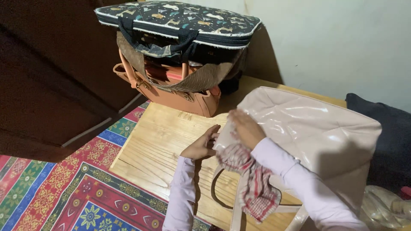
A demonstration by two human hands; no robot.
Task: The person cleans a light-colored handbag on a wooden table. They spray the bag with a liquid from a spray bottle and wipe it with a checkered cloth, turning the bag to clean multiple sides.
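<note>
Your wooden table (162, 141) shows bare boards along its left edge and front-left corner; stacked bags (180, 55) fill its far-left corner, and the glossy pale pink bag (317, 137) lies across its right half, handles toward the front edge. Your right hand (246, 127) presses a red checked cloth (252, 184) on that bag's left edge, fingers curled round the cloth; your left hand (201, 145) pinches the same edge.

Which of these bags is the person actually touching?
The glossy pale pink bag lying flat on the wooden table; the tan bag and patterned dark case sit stacked, untouched.
</note>
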